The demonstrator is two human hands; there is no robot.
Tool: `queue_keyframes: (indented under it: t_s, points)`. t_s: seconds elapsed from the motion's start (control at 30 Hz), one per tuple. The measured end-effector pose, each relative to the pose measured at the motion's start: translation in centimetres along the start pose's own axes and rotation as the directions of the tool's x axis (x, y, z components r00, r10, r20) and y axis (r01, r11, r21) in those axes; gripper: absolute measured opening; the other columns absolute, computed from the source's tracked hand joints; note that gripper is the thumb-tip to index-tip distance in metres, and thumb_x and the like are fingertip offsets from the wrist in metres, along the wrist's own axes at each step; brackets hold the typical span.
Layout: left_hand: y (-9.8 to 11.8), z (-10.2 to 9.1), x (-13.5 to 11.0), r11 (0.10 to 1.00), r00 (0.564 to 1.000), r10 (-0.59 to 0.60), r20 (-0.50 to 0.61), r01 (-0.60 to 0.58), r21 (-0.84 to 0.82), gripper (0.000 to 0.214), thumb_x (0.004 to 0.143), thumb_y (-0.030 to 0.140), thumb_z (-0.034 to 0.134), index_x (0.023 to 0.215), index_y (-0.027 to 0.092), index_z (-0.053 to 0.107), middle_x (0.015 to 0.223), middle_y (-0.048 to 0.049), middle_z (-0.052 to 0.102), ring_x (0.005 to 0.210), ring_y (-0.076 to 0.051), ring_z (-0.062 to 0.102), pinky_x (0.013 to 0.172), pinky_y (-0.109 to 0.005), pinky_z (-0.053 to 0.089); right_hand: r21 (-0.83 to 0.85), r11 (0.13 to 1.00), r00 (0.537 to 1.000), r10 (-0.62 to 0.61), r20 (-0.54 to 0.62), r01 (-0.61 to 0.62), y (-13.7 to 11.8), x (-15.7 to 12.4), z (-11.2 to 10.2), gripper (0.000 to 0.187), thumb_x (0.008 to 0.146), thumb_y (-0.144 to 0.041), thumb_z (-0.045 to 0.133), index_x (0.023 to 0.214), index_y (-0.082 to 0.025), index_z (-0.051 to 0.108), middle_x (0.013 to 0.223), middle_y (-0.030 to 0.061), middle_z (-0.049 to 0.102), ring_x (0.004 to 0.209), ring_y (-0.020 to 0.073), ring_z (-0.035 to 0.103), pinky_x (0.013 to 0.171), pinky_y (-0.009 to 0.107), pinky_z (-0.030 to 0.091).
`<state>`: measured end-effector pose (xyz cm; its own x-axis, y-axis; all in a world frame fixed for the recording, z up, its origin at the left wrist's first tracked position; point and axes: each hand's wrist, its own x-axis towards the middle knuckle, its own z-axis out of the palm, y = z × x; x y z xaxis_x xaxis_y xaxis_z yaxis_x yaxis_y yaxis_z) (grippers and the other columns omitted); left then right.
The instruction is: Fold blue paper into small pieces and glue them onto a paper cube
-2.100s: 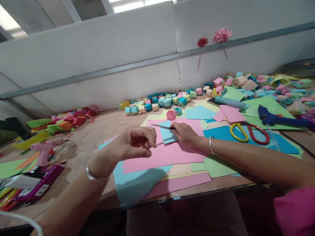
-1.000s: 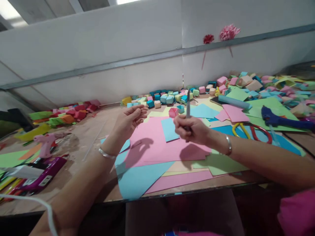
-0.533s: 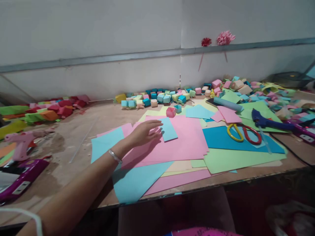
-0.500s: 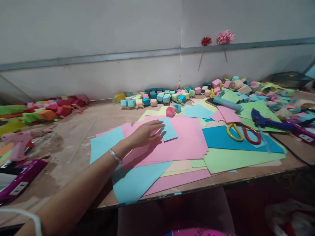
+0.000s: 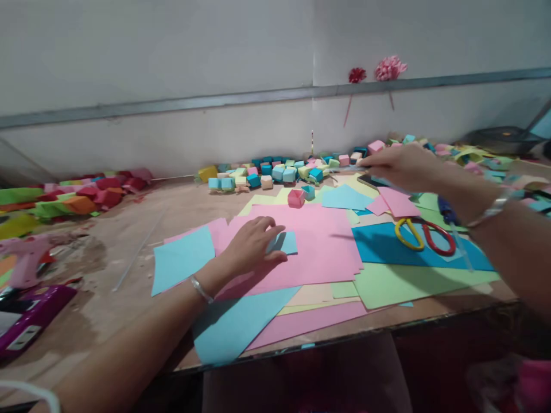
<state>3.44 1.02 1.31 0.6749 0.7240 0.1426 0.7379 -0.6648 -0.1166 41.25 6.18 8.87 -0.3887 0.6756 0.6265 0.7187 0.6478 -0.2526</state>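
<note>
My left hand (image 5: 253, 244) is open over a small light-blue paper piece (image 5: 287, 243), thumb and fingers apart around it. The piece lies on a large pink sheet (image 5: 322, 252), and its left part is hidden by the hand. At right my right hand (image 5: 398, 163) is raised above the papers, its fingers closed on a thin pale stick-like thing (image 5: 344, 168) that points left; its kind is unclear. Just beyond the pink sheet sit a small pink paper box (image 5: 295, 198) and a small blue one (image 5: 309, 192).
Scissors with yellow and red handles (image 5: 424, 236) lie on a dark-blue sheet (image 5: 374, 246). A blue glue gun (image 5: 447, 211) is partly hidden by my right arm. At left are a pink glue gun (image 5: 26, 255) and a purple device (image 5: 38, 312). Several paper cubes (image 5: 278, 172) line the wall.
My right hand has come in from the right, holding the thin thing. The small blue piece has turned and shifted slightly left and nearer under my left hand.
</note>
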Motion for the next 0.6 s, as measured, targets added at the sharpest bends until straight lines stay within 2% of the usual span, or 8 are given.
queue_keyframes:
  t_s: [0.03, 0.1, 0.17, 0.23, 0.3, 0.43, 0.6]
  points:
    - [-0.4, 0.3, -0.1, 0.999, 1.000, -0.006, -0.016, 0.005, -0.036, 0.065, 0.082, 0.058, 0.061, 0.130, 0.015, 0.054, 0.129, -0.0172, 0.055, 0.118, -0.031, 0.052, 0.097, -0.043, 0.043, -0.060, 0.997, 0.991, -0.044, 0.129, 0.052, -0.7, 1.0, 2.6, 0.012, 0.086, -0.024, 0.066, 0.095, -0.025, 0.074, 0.081, 0.0040, 0.063, 0.072, 0.0179, 0.055, 0.066, 0.033, 0.041]
    - [-1.2, 1.0, -0.3, 0.996, 1.000, -0.015, -0.018, 0.013, -0.093, 0.069, 0.083, 0.058, 0.061, 0.135, 0.014, 0.048, 0.136, -0.0182, 0.052, 0.124, -0.031, 0.049, 0.102, -0.043, 0.041, -0.070, 0.990, 0.974, -0.107, 0.200, 0.124, -2.1, 2.0, 8.1, 0.020, 0.090, -0.019, 0.056, 0.099, -0.022, 0.074, 0.086, 0.0068, 0.061, 0.078, 0.0190, 0.055, 0.067, 0.031, 0.040]
    - [-1.8, 1.5, -0.4, 0.992, 1.000, -0.023, -0.010, 0.021, -0.122, 0.069, 0.084, 0.057, 0.061, 0.136, 0.013, 0.047, 0.132, -0.0180, 0.056, 0.121, -0.031, 0.052, 0.101, -0.043, 0.042, -0.029, 0.995, 0.986, -0.094, 0.140, 0.099, -3.1, 1.5, 12.7, 0.026, 0.092, -0.018, 0.050, 0.102, -0.020, 0.074, 0.089, 0.0083, 0.058, 0.080, 0.0189, 0.054, 0.067, 0.030, 0.040]
    - [-2.1, 1.7, -0.4, 0.990, 0.999, -0.031, -0.018, 0.028, -0.135, 0.069, 0.084, 0.053, 0.063, 0.136, 0.013, 0.046, 0.126, -0.0172, 0.060, 0.115, -0.031, 0.056, 0.097, -0.044, 0.044, -0.021, 0.995, 0.988, -0.093, 0.124, 0.096, -3.3, 0.2, 15.6, 0.028, 0.093, -0.017, 0.048, 0.104, -0.019, 0.073, 0.085, 0.0081, 0.057, 0.079, 0.0187, 0.054, 0.067, 0.029, 0.040]
    - [-2.3, 1.8, -0.4, 0.987, 0.999, -0.041, -0.031, 0.036, -0.155, 0.067, 0.083, 0.049, 0.066, 0.136, 0.013, 0.046, 0.121, -0.0160, 0.063, 0.111, -0.031, 0.058, 0.094, -0.045, 0.046, 0.012, 0.996, 0.994, -0.085, 0.075, 0.084, -3.0, -1.3, 16.9, 0.026, 0.093, -0.022, 0.050, 0.106, -0.019, 0.073, 0.086, 0.0077, 0.057, 0.080, 0.0184, 0.053, 0.068, 0.028, 0.039]
    - [-2.3, 2.0, -0.3, 0.961, 0.995, -0.077, -0.060, 0.058, -0.270, 0.065, 0.081, 0.043, 0.070, 0.136, 0.018, 0.046, 0.121, -0.0132, 0.062, 0.110, -0.028, 0.059, 0.092, -0.043, 0.048, -0.016, 0.995, 0.991, -0.094, 0.091, 0.096, -2.7, -2.8, 17.0, 0.025, 0.093, -0.031, 0.054, 0.104, -0.022, 0.075, 0.085, 0.0072, 0.059, 0.078, 0.0182, 0.051, 0.067, 0.028, 0.036]
    - [-2.2, 1.9, -0.3, 0.913, 0.994, -0.076, -0.076, 0.038, -0.406, 0.055, 0.083, 0.036, 0.067, 0.133, 0.023, 0.048, 0.124, -0.0114, 0.059, 0.110, -0.026, 0.059, 0.092, -0.043, 0.050, -0.089, 0.994, 0.992, -0.047, 0.120, 0.058, -3.3, -2.6, 16.7, 0.028, 0.094, -0.024, 0.049, 0.102, -0.023, 0.076, 0.084, 0.0072, 0.059, 0.078, 0.0180, 0.049, 0.065, 0.028, 0.032]
